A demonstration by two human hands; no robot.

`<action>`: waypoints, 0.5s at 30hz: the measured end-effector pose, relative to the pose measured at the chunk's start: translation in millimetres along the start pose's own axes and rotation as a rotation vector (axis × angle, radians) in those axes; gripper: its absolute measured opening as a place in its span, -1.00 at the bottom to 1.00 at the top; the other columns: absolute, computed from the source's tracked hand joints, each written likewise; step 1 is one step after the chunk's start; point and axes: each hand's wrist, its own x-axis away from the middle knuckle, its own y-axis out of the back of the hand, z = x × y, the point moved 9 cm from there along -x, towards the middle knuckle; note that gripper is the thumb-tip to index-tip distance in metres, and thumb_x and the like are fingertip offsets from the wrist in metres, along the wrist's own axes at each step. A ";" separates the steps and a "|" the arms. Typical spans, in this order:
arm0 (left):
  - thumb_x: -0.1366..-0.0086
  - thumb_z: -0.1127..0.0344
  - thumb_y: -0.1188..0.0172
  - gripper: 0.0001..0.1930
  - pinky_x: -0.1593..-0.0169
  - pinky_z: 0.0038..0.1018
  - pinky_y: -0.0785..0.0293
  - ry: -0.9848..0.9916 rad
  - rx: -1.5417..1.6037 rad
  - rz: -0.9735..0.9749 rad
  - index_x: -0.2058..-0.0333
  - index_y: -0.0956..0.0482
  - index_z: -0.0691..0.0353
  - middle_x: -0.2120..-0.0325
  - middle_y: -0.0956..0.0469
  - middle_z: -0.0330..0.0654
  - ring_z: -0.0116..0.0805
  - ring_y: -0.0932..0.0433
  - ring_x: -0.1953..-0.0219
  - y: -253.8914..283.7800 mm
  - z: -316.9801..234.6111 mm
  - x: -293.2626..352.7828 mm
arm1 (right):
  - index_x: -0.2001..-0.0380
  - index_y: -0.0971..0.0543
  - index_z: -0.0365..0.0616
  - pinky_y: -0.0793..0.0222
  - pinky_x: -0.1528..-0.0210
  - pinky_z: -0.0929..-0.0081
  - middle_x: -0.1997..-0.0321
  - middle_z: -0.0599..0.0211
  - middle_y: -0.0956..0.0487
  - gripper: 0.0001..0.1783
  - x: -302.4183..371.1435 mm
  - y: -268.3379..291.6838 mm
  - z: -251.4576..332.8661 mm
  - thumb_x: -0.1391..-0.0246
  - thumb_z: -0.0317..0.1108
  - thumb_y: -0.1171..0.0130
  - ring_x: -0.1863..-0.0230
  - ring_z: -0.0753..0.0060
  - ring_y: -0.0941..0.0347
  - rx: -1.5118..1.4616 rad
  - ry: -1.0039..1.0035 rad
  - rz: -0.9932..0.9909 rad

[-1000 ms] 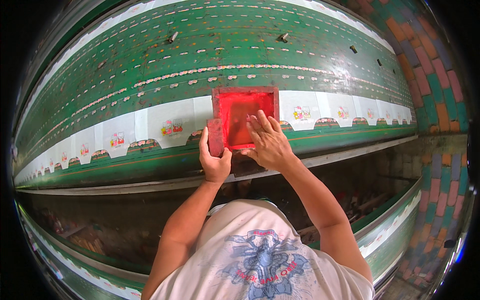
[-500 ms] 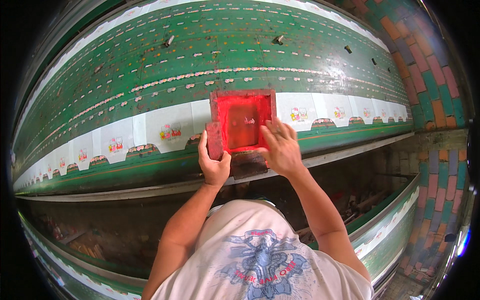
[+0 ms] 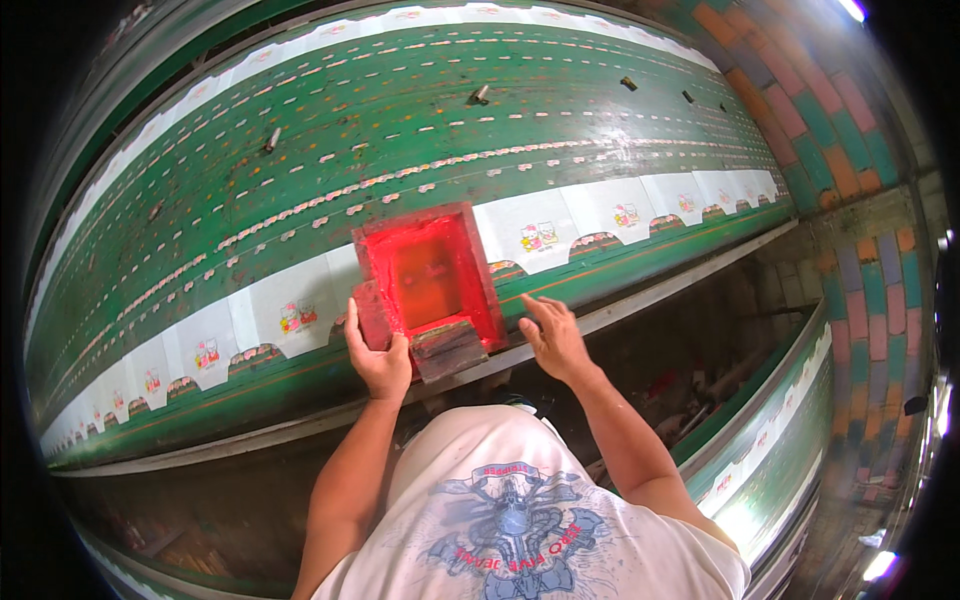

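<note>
A red-stained wooden printing frame (image 3: 428,274) lies flat on a white printed panel of the long green table (image 3: 300,160). A squeegee block (image 3: 448,347) rests at the frame's near edge. My left hand (image 3: 375,355) grips the frame's near left corner. My right hand (image 3: 552,335) hovers open just right of the frame, fingers spread over the table's edge, holding nothing.
A row of white panels (image 3: 540,232) with small cartoon prints runs along the table's near side. A metal rail (image 3: 650,300) edges the table. A dark shelf (image 3: 700,380) lies below. A second table (image 3: 770,430) is at the right. A coloured brick wall (image 3: 800,110) stands beyond.
My right hand has come off the inside of the frame and moved right, leaving the squeegee at the frame's near edge. The frame now sits over a different panel.
</note>
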 end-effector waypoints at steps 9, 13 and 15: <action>-0.23 0.68 -0.29 -0.08 -0.45 -0.31 -0.50 -0.072 -0.041 0.077 -0.60 -0.29 0.35 -0.45 -0.48 0.01 -0.22 -0.52 -0.42 -90.2 -34.0 11.3 | -0.54 -0.46 -0.33 -0.51 -0.43 0.32 -0.38 0.17 -0.68 -0.42 9.3 -9.0 -64.5 -0.64 -0.27 -0.23 -0.35 0.39 -0.59 -1.050 -0.279 0.075; -0.22 0.68 -0.34 -0.07 -0.48 -0.30 -0.47 0.021 0.072 0.065 -0.60 -0.31 0.34 -0.45 -0.51 0.04 -0.22 -0.54 -0.42 -166.8 -24.1 30.7 | -0.49 -0.51 -0.35 -0.51 -0.42 0.35 -0.32 0.20 -0.72 -0.48 9.1 22.0 -141.7 -0.60 -0.38 -0.26 -0.31 0.45 -0.62 -1.004 -0.311 0.021; -0.20 0.66 -0.37 -0.06 -0.48 -0.30 -0.47 -0.001 0.000 0.058 -0.59 -0.32 0.33 -0.46 -0.50 0.03 -0.21 -0.53 -0.44 -197.1 -23.3 38.8 | -0.43 -0.56 -0.34 -0.59 -0.31 0.36 -0.22 0.16 -0.75 -0.50 8.2 39.6 -174.8 -0.55 -0.38 -0.31 -0.22 0.42 -0.67 -1.014 -0.279 -0.007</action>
